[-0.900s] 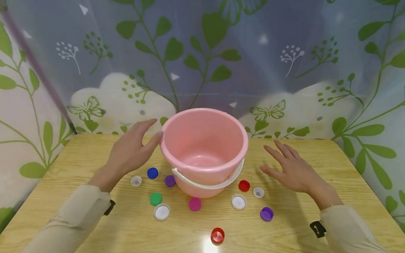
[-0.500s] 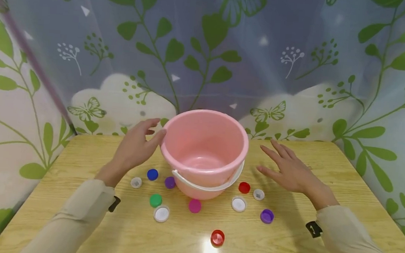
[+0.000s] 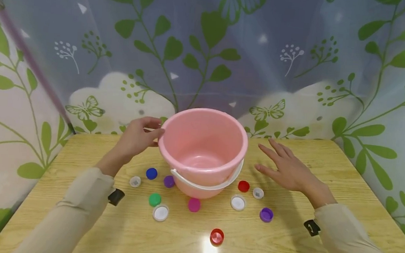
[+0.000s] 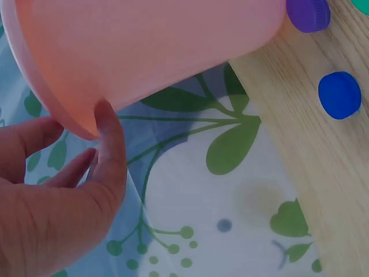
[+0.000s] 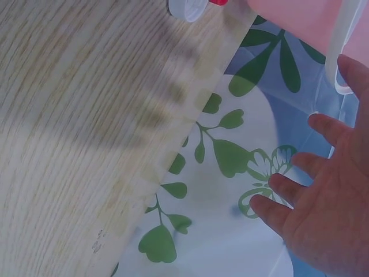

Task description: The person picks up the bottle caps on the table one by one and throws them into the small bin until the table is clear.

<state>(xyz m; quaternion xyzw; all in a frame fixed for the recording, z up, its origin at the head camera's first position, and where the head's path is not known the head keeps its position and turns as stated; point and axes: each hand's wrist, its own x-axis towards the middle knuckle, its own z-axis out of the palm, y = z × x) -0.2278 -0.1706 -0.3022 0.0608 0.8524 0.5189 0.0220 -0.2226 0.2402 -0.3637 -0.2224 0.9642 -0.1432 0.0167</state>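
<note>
Starting at the left, a beige sleeve (image 3: 68, 211) extends up to the left hand (image 3: 134, 138). Its fingers are bent, with the thumb and index finger pinching the left side of the rim of the pink bucket (image 3: 201, 178). On the wooden table (image 3: 170, 244), beside the bucket, lie a small white cap (image 3: 135, 181), a blue cap (image 3: 151, 173), a green cap (image 3: 154, 200) and a larger white cap (image 3: 160, 213). A purple cap (image 3: 169, 181) lies close to the bucket base.

The bucket stands upright near the middle of the table, toward the rear edge; its white handle (image 3: 204, 187) hangs down across the front. A magenta cap (image 3: 194, 205) lies just in front of the base. Nearer the wearer is a front red cap (image 3: 217, 237), hollow side up. Right of the bucket are a second larger white cap (image 3: 238, 202), a rear red cap (image 3: 243, 186), a second small white cap (image 3: 258, 193) and a hollow-side-up purple cap (image 3: 266, 215).

At far right, the right hand (image 3: 289, 168) is held above the table with fingers spread and extended, gripping nothing, apart from the bucket. Behind the table hangs a leaf-and-butterfly-printed sheet (image 3: 258, 67).
</note>
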